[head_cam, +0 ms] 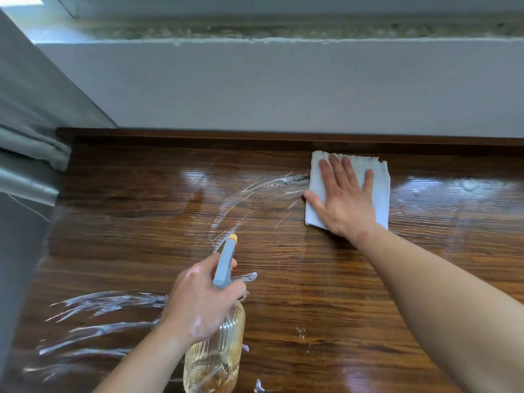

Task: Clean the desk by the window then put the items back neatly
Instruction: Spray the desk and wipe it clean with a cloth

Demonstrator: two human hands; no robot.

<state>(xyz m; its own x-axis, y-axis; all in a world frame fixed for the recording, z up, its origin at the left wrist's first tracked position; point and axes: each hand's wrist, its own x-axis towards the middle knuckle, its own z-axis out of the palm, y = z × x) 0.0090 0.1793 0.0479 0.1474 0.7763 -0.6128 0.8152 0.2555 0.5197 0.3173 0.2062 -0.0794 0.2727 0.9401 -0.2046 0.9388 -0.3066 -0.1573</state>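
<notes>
Two hands on one dark wooden desk (312,279): right hand (344,199), fingers straight and spread, pressing flat on a folded white cloth (380,177) at 1 o'clock, near the desk's back edge below the grey wall (283,86). Left hand (198,302) at 7 o'clock, fingers curled tight round the neck and trigger of a clear yellowish spray bottle (215,358) with a blue head, nozzle pointing toward 12 o'clock. White wet streaks (113,302) lie in bands at 8 o'clock and arc toward the cloth at 11 o'clock; grey curtain (34,148) at 9 o'clock, beside the desk's left end.
</notes>
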